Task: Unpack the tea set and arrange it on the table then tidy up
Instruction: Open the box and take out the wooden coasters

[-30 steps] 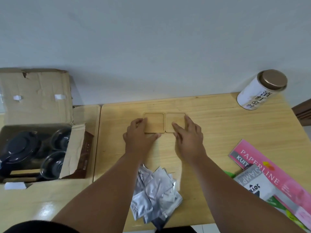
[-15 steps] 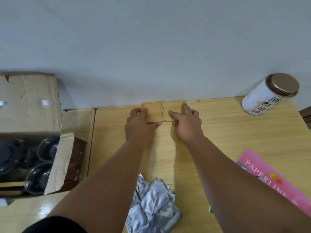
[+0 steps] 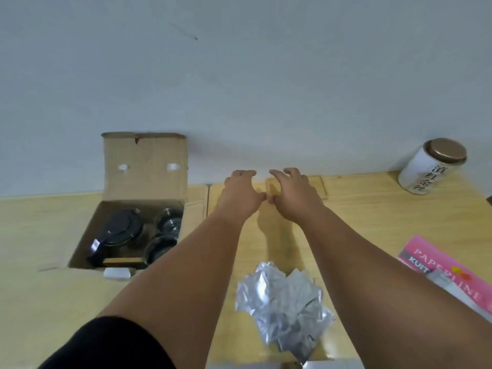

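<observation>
Two square wooden coasters (image 3: pixel 318 185) lie side by side at the table's far edge, by the wall; my hands cover most of them. My left hand (image 3: pixel 241 194) and my right hand (image 3: pixel 292 195) hover over the coasters, fingers curled and apart, holding nothing. An open cardboard box (image 3: pixel 145 161) sits on the left. It holds a black teapot (image 3: pixel 119 231) and two glass cups (image 3: pixel 168 222) (image 3: pixel 159 249). A white tea tin (image 3: pixel 431 167) with a bronze lid stands at the far right.
A pile of silver foil sachets (image 3: pixel 282 302) lies near the table's front edge between my forearms. A pink paper pack (image 3: pixel 447 272) lies at the right edge. A seam (image 3: pixel 208 198) separates the two wooden tabletops. The wall runs right behind the coasters.
My hands slid the two coasters away from me to the table's far edge, then lifted their fingers off them. The view has swung so the box shows more fully.
</observation>
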